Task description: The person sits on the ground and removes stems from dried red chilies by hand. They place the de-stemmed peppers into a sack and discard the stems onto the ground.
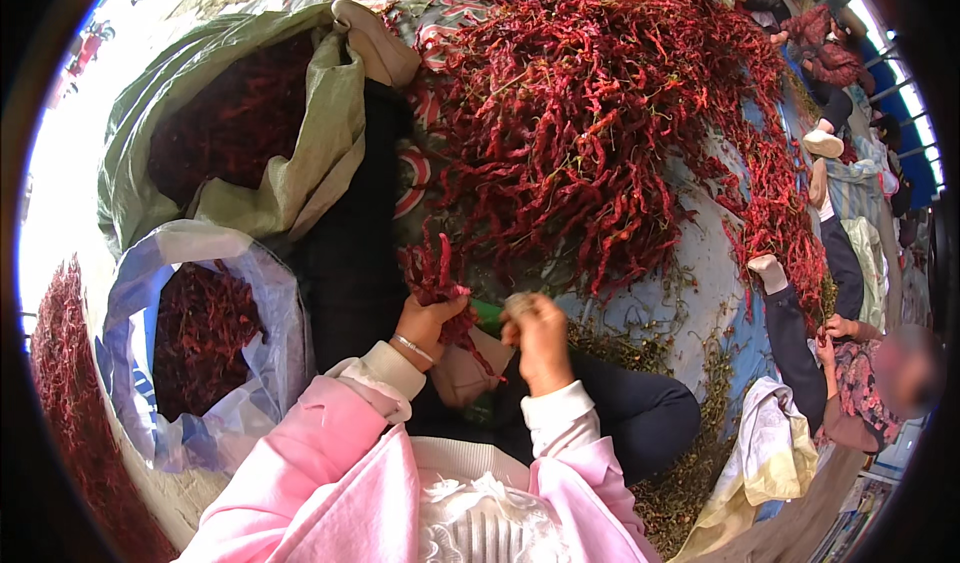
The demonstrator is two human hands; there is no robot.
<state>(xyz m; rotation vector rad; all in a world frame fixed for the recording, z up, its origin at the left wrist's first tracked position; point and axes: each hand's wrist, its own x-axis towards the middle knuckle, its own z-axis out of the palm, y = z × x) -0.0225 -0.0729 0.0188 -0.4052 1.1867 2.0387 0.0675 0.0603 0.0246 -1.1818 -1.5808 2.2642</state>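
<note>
My left hand [425,329] grips a bunch of dried red chili peppers [441,267], whose tips stick up past my fingers and hang below them. Just to its right, my right hand [541,342] is curled with thumb and fingertips drawn together. Something greyish shows at those fingertips; whether it is a finger wrap or a held thing, I cannot tell. Beyond both hands spreads a large heap of red chili peppers [570,135] with stems. Beneath my hands are my folded leg and a beige shoe [472,368].
Left of my outstretched leg stand an open green woven sack [322,128] and a white-and-blue plastic bag [281,323], both holding chilies. Another chili pile [71,383] lies far left. Stem scraps [675,480] lie at right, beside a pale sack [776,428]. Other people sit along the right, one handling chilies [814,293].
</note>
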